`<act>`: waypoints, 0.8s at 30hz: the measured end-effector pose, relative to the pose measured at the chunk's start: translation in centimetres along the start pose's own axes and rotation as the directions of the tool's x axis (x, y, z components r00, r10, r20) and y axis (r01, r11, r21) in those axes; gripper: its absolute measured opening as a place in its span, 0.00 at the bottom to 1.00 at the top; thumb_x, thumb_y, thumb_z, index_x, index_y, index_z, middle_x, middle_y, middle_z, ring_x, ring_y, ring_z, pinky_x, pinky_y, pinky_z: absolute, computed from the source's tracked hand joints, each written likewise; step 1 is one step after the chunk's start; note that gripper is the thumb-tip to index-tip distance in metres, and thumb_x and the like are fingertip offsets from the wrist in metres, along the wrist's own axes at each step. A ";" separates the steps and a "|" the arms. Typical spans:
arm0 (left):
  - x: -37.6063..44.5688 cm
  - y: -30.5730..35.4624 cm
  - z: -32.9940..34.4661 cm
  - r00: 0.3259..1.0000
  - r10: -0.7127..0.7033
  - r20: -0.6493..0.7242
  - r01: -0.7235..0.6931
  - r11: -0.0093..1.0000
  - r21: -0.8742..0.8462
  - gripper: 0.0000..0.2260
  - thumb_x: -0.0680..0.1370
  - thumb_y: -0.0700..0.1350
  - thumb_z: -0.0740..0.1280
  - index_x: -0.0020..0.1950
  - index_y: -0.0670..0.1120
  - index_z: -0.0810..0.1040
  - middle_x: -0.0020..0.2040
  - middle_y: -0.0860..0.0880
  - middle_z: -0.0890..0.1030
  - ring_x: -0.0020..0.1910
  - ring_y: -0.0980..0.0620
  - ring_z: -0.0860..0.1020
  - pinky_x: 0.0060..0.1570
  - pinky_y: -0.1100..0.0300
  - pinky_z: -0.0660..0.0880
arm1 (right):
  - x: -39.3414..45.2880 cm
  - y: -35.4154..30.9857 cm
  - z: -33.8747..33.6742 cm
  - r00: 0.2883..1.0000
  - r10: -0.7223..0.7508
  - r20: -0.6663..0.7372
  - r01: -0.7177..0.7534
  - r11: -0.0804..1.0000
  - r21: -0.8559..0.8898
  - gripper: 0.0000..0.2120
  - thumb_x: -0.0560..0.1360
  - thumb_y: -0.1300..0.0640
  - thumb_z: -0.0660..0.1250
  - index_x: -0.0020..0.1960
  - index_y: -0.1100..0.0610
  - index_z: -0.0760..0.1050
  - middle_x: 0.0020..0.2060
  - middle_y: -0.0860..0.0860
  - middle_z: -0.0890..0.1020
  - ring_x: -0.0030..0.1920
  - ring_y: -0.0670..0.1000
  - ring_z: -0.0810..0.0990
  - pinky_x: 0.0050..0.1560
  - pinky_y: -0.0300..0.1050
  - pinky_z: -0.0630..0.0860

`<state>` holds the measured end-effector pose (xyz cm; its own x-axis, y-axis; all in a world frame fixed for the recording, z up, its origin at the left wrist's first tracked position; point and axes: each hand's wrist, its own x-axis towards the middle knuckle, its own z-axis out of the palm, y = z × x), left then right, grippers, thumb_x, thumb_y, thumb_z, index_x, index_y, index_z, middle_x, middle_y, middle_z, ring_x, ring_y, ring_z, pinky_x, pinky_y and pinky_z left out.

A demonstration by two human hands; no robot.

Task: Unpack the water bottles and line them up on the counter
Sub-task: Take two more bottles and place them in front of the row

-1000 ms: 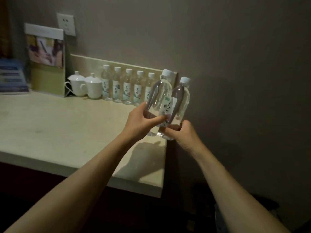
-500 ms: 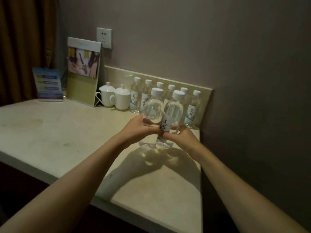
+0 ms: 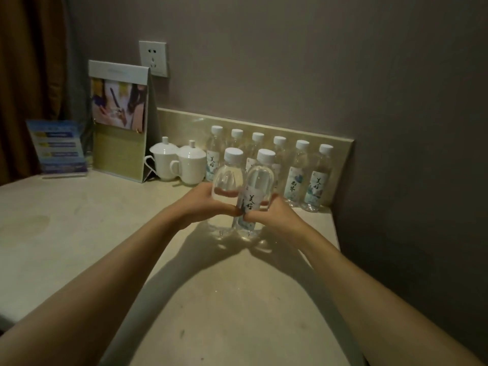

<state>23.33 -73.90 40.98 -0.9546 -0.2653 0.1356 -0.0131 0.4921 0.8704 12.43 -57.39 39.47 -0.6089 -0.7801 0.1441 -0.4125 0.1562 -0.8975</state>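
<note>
Two clear water bottles with white caps stand side by side on the beige counter (image 3: 105, 247). My left hand (image 3: 208, 204) is wrapped around the left bottle (image 3: 229, 178). My right hand (image 3: 274, 215) grips the right bottle (image 3: 260, 180), whose label faces me. Both bottle bases touch or nearly touch the counter. Behind them, a row of several more water bottles (image 3: 317, 178) stands against the backsplash, partly hidden by the two held bottles.
Two white lidded cups (image 3: 184, 165) stand left of the bottle row. A standing card display (image 3: 118, 120) and a blue leaflet stand (image 3: 56, 147) are further left. A wall socket (image 3: 153, 58) is above. The counter ends at the wall on the right.
Both hands have carried the two bottles from beyond the counter's right end down onto the counter in front of the row. The view has shifted right and closer.
</note>
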 end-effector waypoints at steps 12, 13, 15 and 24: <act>6.3 -5.4 -8.5 0.987 0.049 0.152 -0.033 0.994 -0.107 0.23 0.69 0.32 0.75 0.59 0.48 0.77 0.52 0.50 0.84 0.53 0.53 0.83 0.51 0.58 0.80 | 7.5 0.2 4.7 0.976 0.114 -0.184 -0.118 0.993 -0.010 0.27 0.65 0.63 0.76 0.59 0.48 0.70 0.48 0.44 0.83 0.46 0.39 0.84 0.43 0.35 0.81; 6.7 -5.8 -8.9 0.984 0.048 0.172 -0.027 0.993 -0.119 0.22 0.69 0.32 0.75 0.58 0.50 0.77 0.50 0.50 0.85 0.50 0.55 0.84 0.47 0.63 0.79 | 7.8 0.1 4.9 0.969 0.130 -0.209 -0.133 0.991 0.000 0.27 0.65 0.63 0.76 0.56 0.44 0.70 0.48 0.42 0.82 0.45 0.39 0.83 0.41 0.34 0.79; 7.4 -6.3 -9.4 0.979 0.045 0.199 -0.018 0.990 -0.138 0.22 0.69 0.31 0.74 0.57 0.51 0.76 0.49 0.50 0.85 0.48 0.57 0.84 0.44 0.65 0.77 | 8.3 0.0 5.2 0.954 0.164 -0.253 -0.168 0.986 0.007 0.26 0.64 0.61 0.77 0.54 0.42 0.71 0.49 0.44 0.82 0.49 0.42 0.82 0.46 0.39 0.77; 9.1 -7.3 -8.7 0.972 0.125 0.198 -0.075 0.968 -0.240 0.34 0.68 0.35 0.77 0.70 0.49 0.68 0.59 0.48 0.82 0.58 0.50 0.82 0.55 0.54 0.80 | 8.6 -0.3 6.8 0.928 0.172 -0.329 -0.187 0.982 -0.014 0.34 0.66 0.55 0.78 0.66 0.45 0.66 0.54 0.39 0.81 0.51 0.37 0.81 0.50 0.38 0.79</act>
<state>17.38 -87.13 39.99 -0.9886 -0.0322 0.1468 0.1307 0.2972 0.9458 11.88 -68.23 38.13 -0.8594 -0.4978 0.1165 -0.3005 0.3075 -0.9029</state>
